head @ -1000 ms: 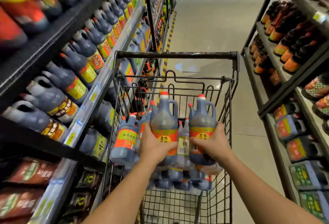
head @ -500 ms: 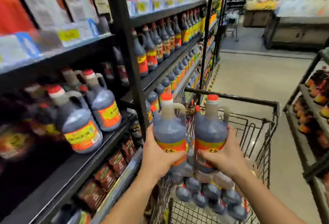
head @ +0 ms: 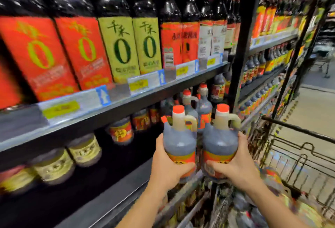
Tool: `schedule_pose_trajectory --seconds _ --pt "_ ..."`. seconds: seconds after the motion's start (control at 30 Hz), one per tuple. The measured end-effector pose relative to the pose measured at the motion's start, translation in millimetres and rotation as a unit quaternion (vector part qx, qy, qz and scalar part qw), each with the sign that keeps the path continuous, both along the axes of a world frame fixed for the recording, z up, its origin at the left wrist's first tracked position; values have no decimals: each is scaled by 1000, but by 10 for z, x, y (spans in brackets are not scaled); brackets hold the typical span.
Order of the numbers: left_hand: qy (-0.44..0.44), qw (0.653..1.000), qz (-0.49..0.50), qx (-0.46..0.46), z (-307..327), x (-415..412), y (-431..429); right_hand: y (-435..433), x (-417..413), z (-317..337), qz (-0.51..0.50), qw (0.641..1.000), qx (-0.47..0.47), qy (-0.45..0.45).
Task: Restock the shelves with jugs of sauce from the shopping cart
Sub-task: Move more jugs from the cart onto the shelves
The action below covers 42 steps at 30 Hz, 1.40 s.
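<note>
By the shelf (head: 117, 195), left hand (head: 167, 170), right hand (head: 236, 170) curled round jugs (head: 179, 141)

upper shelf (head: 90, 118): tall bottles (head: 119, 46) | lower shelf (head: 112, 175): sauce jugs (head: 205, 107)

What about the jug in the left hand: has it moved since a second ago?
Yes. The jug in the left hand has risen out of the shopping cart and swung left, toward the shelf.

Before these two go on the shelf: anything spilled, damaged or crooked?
Nothing stands out. The left jug and right jug are upright and capped, held by the left hand and right hand. No spill shows.
</note>
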<state>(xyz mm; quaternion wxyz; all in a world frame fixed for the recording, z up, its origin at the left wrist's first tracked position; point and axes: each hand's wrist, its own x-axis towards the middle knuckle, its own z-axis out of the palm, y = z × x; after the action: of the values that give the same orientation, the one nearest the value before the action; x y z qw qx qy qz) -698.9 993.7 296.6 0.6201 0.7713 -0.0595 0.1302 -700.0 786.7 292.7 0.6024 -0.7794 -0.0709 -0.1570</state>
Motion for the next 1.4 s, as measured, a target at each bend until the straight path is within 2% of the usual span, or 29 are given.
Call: schedule_pose_trajectory --seconds 0.37,0.63,0.83,1.07,1.23,1.4 --pt "79 985 150 27 -217 -59 993 1153 390 -114 116 993 2 -2" --pt "101 967 233 33 -246 136 1102 1476 832 -299 126 992 19 19" --pt "120 964 236 27 -229 391 1093 1527 1192 -340 148 988 -19 30" --pt "100 959 261 48 -297 666 1110 1583 1466 -416 113 991 -70 -20" --pt "76 949 302 45 -362 795 1071 1613 1522 -434 115 993 -18 -19" --pt "71 941 326 61 -387 877 1037 1667 1591 -526 74 994 -76 -30"
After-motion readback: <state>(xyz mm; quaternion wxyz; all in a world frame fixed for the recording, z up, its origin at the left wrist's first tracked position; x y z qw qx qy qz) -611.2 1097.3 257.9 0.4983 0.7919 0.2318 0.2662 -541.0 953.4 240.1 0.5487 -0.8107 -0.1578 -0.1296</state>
